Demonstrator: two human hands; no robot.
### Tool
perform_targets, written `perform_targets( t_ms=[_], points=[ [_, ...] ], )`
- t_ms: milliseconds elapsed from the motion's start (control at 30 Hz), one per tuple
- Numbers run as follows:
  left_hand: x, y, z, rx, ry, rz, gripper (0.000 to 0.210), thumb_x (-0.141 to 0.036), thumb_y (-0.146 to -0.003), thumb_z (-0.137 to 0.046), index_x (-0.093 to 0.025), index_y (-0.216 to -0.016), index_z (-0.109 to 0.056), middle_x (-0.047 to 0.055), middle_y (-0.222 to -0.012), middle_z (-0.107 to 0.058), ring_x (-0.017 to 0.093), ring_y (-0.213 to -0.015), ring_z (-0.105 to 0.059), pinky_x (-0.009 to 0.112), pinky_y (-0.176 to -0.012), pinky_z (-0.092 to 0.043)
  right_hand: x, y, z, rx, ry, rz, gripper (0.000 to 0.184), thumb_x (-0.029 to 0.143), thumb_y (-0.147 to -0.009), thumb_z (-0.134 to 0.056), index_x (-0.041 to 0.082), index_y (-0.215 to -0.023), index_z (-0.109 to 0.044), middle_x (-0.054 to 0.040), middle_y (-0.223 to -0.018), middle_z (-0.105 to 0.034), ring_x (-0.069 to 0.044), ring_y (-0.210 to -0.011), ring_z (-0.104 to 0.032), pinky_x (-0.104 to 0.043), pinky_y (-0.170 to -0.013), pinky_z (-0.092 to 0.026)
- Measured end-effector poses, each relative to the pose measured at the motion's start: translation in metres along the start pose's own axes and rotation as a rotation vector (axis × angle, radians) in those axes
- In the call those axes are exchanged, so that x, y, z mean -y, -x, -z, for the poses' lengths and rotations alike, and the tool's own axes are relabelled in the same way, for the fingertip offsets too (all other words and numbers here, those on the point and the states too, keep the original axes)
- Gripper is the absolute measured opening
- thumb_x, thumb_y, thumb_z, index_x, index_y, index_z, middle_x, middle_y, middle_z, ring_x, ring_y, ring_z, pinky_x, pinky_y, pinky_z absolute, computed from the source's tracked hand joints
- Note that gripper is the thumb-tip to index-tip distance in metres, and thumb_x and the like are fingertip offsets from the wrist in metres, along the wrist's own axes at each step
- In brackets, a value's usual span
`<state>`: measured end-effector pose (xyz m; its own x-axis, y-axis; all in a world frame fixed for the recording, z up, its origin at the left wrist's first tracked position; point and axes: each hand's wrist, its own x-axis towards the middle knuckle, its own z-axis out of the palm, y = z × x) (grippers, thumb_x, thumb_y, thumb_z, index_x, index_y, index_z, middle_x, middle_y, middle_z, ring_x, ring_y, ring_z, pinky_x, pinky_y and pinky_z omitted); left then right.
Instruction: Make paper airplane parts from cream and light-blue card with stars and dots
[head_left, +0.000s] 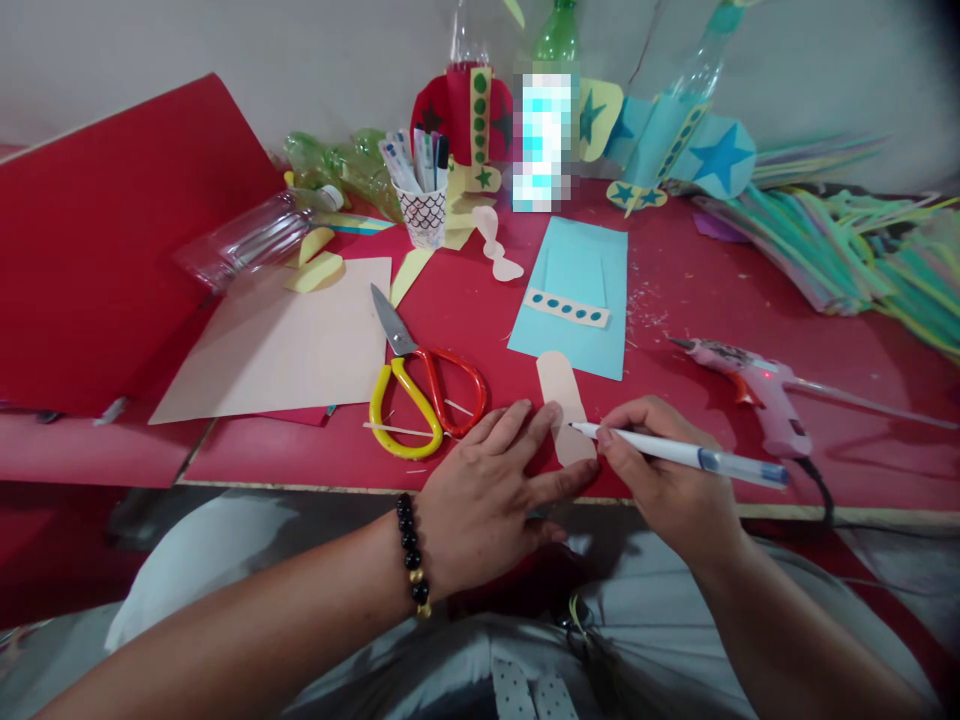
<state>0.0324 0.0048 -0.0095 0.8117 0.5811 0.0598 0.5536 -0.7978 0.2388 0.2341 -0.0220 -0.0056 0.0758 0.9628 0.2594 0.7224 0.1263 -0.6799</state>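
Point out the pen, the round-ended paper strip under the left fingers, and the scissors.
Pen (667, 450): head view, on its white barrel.
Round-ended paper strip (568, 395): head view, on its bare middle.
Scissors (400, 341): head view, at the pivot.

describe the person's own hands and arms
The left hand is ungloved; a bracelet of round black beads with a few gold ones circles its wrist. The right hand is ungloved too, its wrist unadorned. No sleeves are visible.

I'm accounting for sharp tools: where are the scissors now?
In the head view, the scissors lie left of centre on the red table, beside the left hand, their blades across the right edge of the pale sheet.
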Motion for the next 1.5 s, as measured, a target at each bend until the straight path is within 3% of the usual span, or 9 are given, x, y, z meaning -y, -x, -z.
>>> perform_targets(
  t_ms=[433, 633, 1067, 1500],
  points=[
    [0.0005, -0.0004, -0.0008, -0.016, 0.003, -0.020, 0.062, -0.056, -0.084, -0.054, -0.041, -0.140, -0.033, 0.004, -0.154, -0.019, 0.032, -0.138, -0.022, 0.048, -0.111, -0.024, 0.0004, 0.0023, 0.0047, 0.090, -0.060, 0.047, 0.010, 0.024, -0.083, -0.057, 0.021, -0.073, -0.056, 0.0024, -0.058, -0.056, -0.012, -0.051, -0.050, -0.025, -0.048, -0.039],
    [0.0001, -0.0007, -0.0009, -0.014, 0.013, -0.002, 0.064, -0.057, -0.081, -0.057, -0.042, -0.139, -0.034, 0.005, -0.154, -0.018, 0.032, -0.139, -0.019, 0.049, -0.110, -0.024, 0.0024, 0.0018, 0.0028, -0.040, -0.015, 0.007, 0.007, 0.025, -0.084, -0.058, 0.021, -0.078, -0.059, 0.0009, -0.067, -0.060, -0.013, -0.057, -0.054, -0.025, -0.053, -0.041],
    [0.0001, -0.0004, -0.0013, -0.015, -0.004, -0.007, 0.067, -0.059, -0.080, -0.057, -0.042, -0.141, -0.032, 0.004, -0.155, -0.018, 0.032, -0.139, -0.019, 0.048, -0.110, -0.024, 0.0005, 0.0009, 0.0001, -0.010, 0.027, -0.001, 0.009, 0.028, -0.084, -0.058, 0.021, -0.080, -0.059, 0.0013, -0.067, -0.060, -0.012, -0.055, -0.054, -0.024, -0.051, -0.042],
    [0.0010, 0.0001, -0.0004, -0.017, 0.016, -0.012, 0.062, -0.055, -0.084, -0.054, -0.041, -0.140, -0.033, 0.005, -0.154, -0.018, 0.032, -0.139, -0.019, 0.049, -0.110, -0.024, -0.0002, 0.0031, 0.0035, -0.034, -0.019, 0.031, 0.013, 0.021, -0.081, -0.057, 0.021, -0.069, -0.054, 0.0031, -0.057, -0.052, -0.012, -0.051, -0.046, -0.026, -0.049, -0.036]
  ],
)
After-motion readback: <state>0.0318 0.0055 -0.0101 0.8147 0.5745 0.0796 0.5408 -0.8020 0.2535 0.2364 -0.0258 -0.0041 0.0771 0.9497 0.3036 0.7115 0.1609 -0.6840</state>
